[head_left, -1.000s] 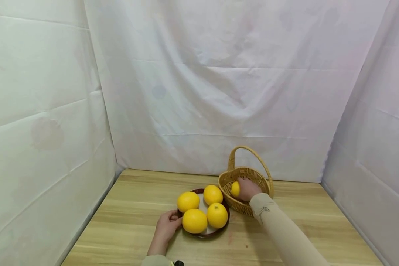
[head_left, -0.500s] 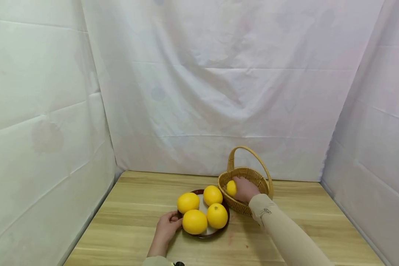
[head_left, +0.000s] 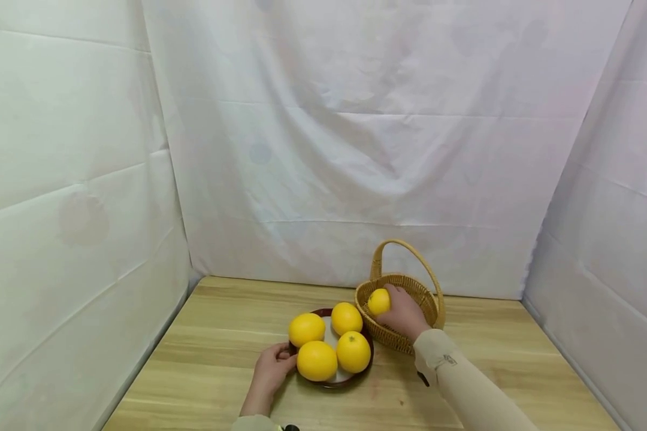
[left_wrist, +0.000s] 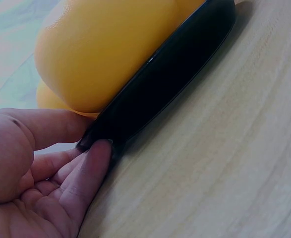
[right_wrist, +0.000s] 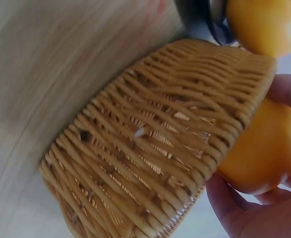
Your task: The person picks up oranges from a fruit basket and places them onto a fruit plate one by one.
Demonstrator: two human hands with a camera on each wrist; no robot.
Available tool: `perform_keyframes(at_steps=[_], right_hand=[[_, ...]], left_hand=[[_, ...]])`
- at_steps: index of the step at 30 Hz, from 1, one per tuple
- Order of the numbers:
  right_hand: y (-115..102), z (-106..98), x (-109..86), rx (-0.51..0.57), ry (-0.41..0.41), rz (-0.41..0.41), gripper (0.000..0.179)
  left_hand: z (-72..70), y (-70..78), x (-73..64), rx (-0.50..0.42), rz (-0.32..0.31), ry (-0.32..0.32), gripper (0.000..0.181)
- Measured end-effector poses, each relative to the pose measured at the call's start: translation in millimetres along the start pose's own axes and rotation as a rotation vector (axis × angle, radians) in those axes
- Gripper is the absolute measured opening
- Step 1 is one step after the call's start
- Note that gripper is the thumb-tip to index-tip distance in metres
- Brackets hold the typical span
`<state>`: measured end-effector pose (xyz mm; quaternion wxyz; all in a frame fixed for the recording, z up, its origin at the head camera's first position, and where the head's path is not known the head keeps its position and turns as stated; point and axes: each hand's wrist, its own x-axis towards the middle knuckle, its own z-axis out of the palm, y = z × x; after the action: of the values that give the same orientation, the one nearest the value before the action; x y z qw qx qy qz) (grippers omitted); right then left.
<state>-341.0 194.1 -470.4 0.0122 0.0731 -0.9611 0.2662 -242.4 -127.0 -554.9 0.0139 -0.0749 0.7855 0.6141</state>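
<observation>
My right hand [head_left: 407,313] grips a yellow-orange orange [head_left: 379,301] at the mouth of a wicker basket [head_left: 393,341]. In the right wrist view this orange [right_wrist: 264,153] shows beside the basket's rim, with fingers curled round it. Left of the basket stands a round plate [head_left: 334,385] with a dark red rim and a pale base. Several oranges [head_left: 317,361] rest on it. At the plate's left edge is my left hand [head_left: 269,372]. The left wrist view shows its thumb and fingers pinching the dark rim [left_wrist: 155,79].
The basket's tall arched handle [head_left: 410,248] rises above the right forearm. Basket and plate stand close together on a wooden table [head_left: 205,353]. White cloth [head_left: 323,167] hangs behind the table and along both sides.
My right hand has lifted the orange from inside the basket up toward its rim, so more of the orange shows. The left hand and the plate have stayed in place.
</observation>
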Motion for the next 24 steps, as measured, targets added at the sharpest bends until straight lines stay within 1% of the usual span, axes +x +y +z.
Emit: perform_keyframes(at_steps=[3,7,12,15,18,21,24], right_hand=[[0,2,-2.8,0.031,0.022,0.015,0.089],[-4,0,-6.4,0.107,0.046,0.046,0.089],[-10,-3,-9.6,0.209,0.079,0.055,0.088],[-14,-5,-11.4,0.284,0.083,0.068,0.086],[-20,-8,-14.1,0.351,0.061,0.101,0.087],[-28,-11,-16.7,0.415,0.018,0.138,0.089],[-35,-10,-19.3,0.466,-0.029,0.157,0.088]], left_hand=[[0.2,-0.4,-0.4,0.001,-0.001,0.000,0.051],[0.3,-1.3,0.1,0.007,0.004,0.001,0.052],[0.4,-1.5,0.7,0.012,-0.001,0.005,0.051],[0.4,-1.0,0.9,0.016,0.000,0.008,0.050],[0.5,-0.8,1.1,0.027,0.006,0.013,0.050],[1.0,-0.8,0.8,0.030,0.008,0.019,0.049],[1.5,-1.2,0.3,0.026,0.003,0.021,0.048]])
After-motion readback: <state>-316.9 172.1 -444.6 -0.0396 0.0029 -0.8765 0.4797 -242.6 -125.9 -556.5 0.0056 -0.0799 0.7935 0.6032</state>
